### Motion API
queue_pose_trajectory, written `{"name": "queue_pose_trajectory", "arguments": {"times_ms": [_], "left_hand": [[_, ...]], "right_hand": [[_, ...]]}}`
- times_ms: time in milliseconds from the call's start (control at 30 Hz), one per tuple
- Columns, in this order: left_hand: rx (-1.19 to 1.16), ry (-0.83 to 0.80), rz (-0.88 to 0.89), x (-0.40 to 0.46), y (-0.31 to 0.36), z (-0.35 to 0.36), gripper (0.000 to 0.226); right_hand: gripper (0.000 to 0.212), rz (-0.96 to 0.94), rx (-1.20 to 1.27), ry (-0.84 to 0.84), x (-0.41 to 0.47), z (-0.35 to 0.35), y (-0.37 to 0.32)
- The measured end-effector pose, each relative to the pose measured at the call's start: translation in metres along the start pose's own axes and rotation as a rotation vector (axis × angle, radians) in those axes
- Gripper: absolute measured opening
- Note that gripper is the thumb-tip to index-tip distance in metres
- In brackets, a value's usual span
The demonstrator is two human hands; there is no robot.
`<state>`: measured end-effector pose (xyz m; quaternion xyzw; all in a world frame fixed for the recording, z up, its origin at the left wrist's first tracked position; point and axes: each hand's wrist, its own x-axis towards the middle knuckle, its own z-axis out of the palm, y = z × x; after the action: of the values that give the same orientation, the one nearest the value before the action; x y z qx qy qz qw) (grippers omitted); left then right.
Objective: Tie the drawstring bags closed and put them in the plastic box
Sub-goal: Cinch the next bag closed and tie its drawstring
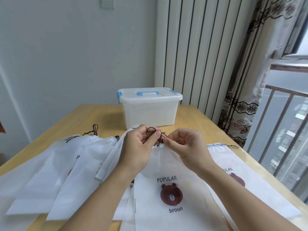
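Where white bags (103, 165) overlap, wooden table (198, 120) beside curtained window (286, 104).

White bear-print bag (168, 164) before lidded box (150, 109)

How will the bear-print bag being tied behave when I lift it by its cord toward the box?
The bag lies flat and thin, so it is probably light and floppy, likely dangling from the brown cord. Its smooth white fabric may slide over neighbouring bags.
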<state>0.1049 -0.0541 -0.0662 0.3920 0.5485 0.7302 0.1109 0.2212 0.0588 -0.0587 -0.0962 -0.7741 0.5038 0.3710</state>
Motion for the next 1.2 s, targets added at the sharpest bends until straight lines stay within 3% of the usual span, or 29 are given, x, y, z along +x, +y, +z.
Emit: {"name": "queue_pose_trajectory", "arguments": {"times_ms": [200, 433, 633, 800, 1000, 1200], "left_hand": [[-0.002, -0.002, -0.005, -0.002, 0.000, 0.004, 0.011], [-0.010, -0.060, 0.028, -0.003, 0.003, 0.004, 0.021], [-0.034, -0.113, 0.031, -0.003, 0.003, 0.004, 0.022], [-0.017, -0.115, 0.051, -0.002, 0.005, 0.003, 0.022], [-0.042, -0.103, 0.037, -0.001, 0.004, 0.000, 0.020], [-0.025, -0.092, 0.055, -0.002, 0.004, 0.002, 0.019]], "right_hand": [[0.013, 0.008, 0.012, 0.014, 0.001, 0.001, 0.002], [0.021, 0.115, 0.208, 0.020, 0.001, 0.001, 0.003], [0.031, 0.310, 0.482, -0.133, 0.001, 0.002, 0.004], [0.030, 0.369, 0.610, -0.107, 0.005, -0.006, 0.000], [0.027, 0.549, 0.685, -0.226, 0.010, -0.021, 0.000], [0.021, 0.545, 0.688, -0.343, 0.008, -0.019, -0.001]]}}
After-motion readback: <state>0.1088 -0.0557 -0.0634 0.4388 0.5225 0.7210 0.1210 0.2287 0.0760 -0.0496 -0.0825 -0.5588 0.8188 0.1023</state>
